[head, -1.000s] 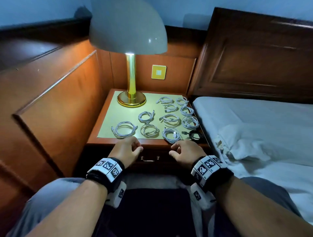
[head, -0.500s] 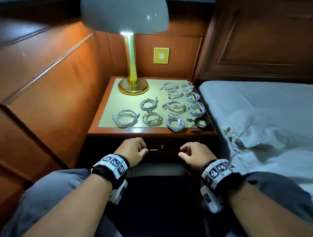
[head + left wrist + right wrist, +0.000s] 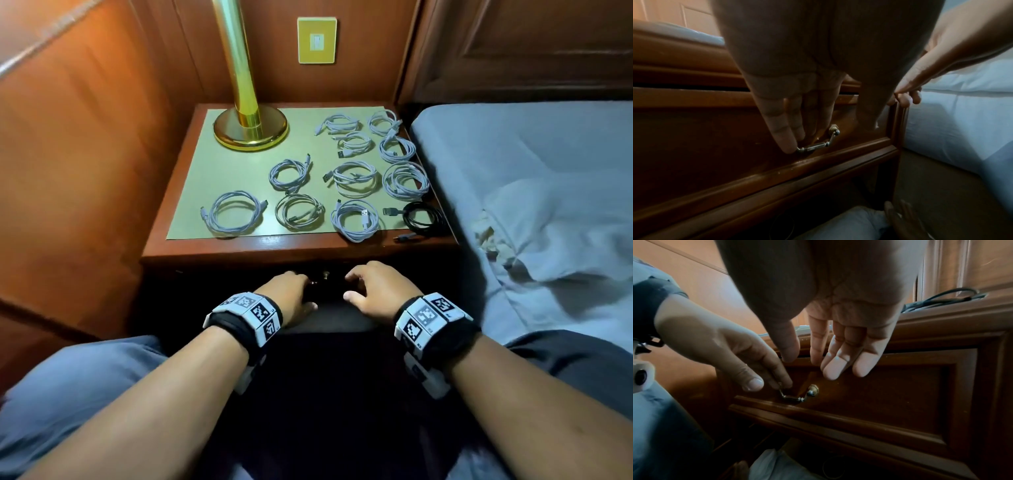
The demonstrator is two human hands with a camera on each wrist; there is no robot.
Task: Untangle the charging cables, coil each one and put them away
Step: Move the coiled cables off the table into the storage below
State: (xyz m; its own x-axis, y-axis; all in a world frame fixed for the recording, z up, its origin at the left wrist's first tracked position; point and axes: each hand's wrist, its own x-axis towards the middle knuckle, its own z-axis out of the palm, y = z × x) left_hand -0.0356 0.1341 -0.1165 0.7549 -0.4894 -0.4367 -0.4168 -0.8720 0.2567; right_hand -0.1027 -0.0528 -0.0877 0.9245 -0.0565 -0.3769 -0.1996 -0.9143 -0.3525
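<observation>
Several white charging cables lie coiled on the green mat (image 3: 219, 164) of the nightstand (image 3: 212, 246); one such coil (image 3: 234, 214) is at front left. A black coiled cable (image 3: 423, 216) sits at the front right corner. Below the top, my left hand (image 3: 296, 289) is at the drawer front (image 3: 879, 394), its fingertips hooked on the left end of the brass drop handle (image 3: 795, 398), also seen as handle (image 3: 813, 147). My right hand (image 3: 368, 287) hovers just right of it with relaxed fingers (image 3: 840, 363), holding nothing. A thin dark gap shows above the drawer.
A brass lamp base (image 3: 250, 126) stands at the back left of the nightstand. A wood panel wall closes the left side; the bed (image 3: 531, 164) with rumpled sheets lies right. My knees are under the arms. A pale bag lies on the floor below the drawer.
Both hands dropped from the nightstand's front edge to the drawer front. The left fingers took hold of the brass handle. The head view tilted down and closer.
</observation>
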